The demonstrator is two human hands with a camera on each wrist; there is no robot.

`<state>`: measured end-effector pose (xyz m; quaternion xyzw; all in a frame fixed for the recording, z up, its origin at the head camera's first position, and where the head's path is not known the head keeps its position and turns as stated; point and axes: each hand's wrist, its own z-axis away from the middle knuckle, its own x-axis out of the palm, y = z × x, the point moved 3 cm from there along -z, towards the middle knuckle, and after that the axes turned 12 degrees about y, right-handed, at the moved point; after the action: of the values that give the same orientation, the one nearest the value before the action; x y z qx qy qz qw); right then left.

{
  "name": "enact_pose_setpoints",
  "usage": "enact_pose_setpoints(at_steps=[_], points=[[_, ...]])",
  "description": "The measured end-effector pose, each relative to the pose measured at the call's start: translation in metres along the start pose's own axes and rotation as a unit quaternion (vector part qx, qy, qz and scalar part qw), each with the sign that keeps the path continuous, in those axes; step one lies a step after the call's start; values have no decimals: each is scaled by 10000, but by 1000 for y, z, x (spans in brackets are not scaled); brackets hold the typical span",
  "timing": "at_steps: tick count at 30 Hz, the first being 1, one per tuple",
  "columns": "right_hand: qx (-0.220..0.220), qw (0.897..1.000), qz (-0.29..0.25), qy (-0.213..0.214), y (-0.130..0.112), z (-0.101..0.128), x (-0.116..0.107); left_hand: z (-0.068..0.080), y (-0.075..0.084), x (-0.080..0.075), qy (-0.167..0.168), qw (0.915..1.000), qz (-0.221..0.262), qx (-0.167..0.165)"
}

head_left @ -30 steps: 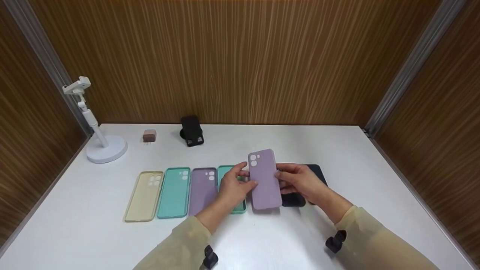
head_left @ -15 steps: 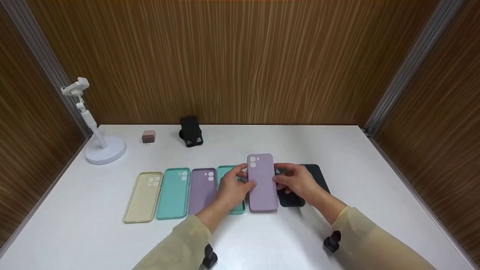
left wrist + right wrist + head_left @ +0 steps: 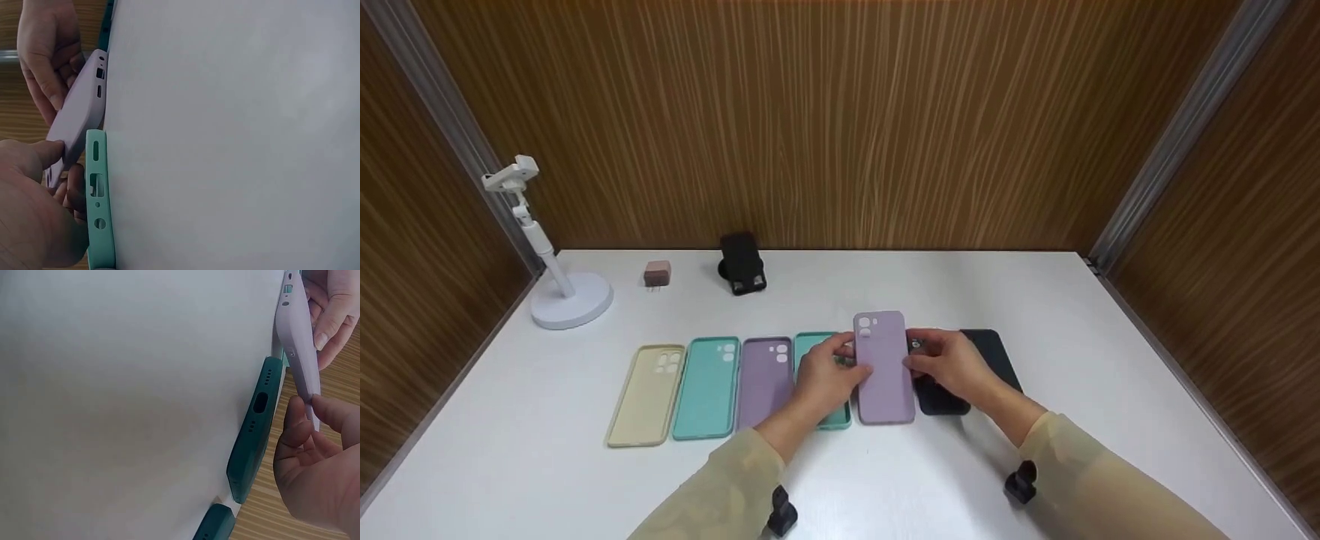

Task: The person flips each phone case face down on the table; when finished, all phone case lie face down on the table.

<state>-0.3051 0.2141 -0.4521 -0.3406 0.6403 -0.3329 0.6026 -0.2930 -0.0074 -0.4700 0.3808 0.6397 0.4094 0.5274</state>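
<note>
A lilac phone case (image 3: 883,382) faces back side up, its camera cutouts at the upper left. My left hand (image 3: 826,373) pinches its left edge, while my right hand (image 3: 960,366) grips the right edge between thumb and fingers. In the left wrist view, the case (image 3: 76,115) tilts, with its near end low at the tabletop and its far end raised. Partly under my left hand lies a green case (image 3: 840,417). Beneath and beside my right hand are a dark case (image 3: 945,401) and another dark case (image 3: 994,352), both partly hidden.
Left of the hands lie a cream case (image 3: 645,397), a turquoise case (image 3: 706,390) and a purple case (image 3: 765,382) in a row. Behind them stand a white stand (image 3: 571,300), a small pinkish block (image 3: 657,273) and a black phone-shaped object (image 3: 743,262). Wood-grain panels enclose the table.
The lilac case has come down towards the table and straightened from its slight tilt, its top end shifting nearer me. Both hands keep hold; the right has moved slightly left.
</note>
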Motion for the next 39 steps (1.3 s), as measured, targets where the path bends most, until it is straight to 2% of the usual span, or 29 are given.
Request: enact_pose_setpoints(at_steps=[4, 12, 29, 39], points=[[-148, 9998, 124, -6, 1, 0, 1, 0, -2, -1, 27, 9998, -145, 110], [-370, 9990, 245, -5, 2, 0, 5, 0, -5, -2, -89, 9993, -335, 100], [-389, 9974, 609, -27, 3, -2, 8, 0, -7, 1, -305, 9971, -606, 357], [-832, 9930, 841, -36, 1, -2, 8, 0, -7, 2, -315, 9954, -728, 537]])
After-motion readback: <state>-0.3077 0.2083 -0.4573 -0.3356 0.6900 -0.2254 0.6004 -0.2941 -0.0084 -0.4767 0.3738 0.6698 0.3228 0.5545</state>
